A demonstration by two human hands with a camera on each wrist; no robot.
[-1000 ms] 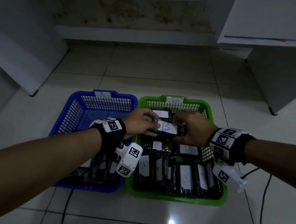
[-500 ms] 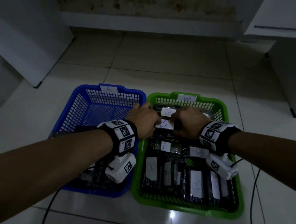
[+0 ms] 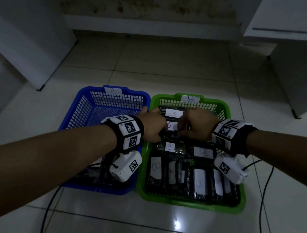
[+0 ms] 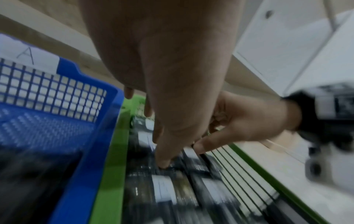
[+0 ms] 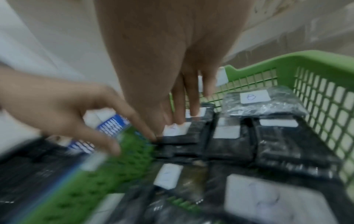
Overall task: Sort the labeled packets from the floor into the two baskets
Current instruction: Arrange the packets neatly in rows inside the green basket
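— So where are both hands?
— Over the green basket (image 3: 231, 208), toward its 12 o'clock end. The left hand (image 3: 152, 124) and right hand (image 3: 196, 126) pinch one dark B-labelled packet (image 3: 172, 126) from 9 and 3 o'clock, with it low against the packets (image 3: 197, 178) already stacked there (wrist views blur).
— And the blue basket (image 3: 74, 112)?
— At 9 o'clock of the green one, touching it on the tiled floor (image 3: 172, 65), tagged A, dark packets at its 6 o'clock end.
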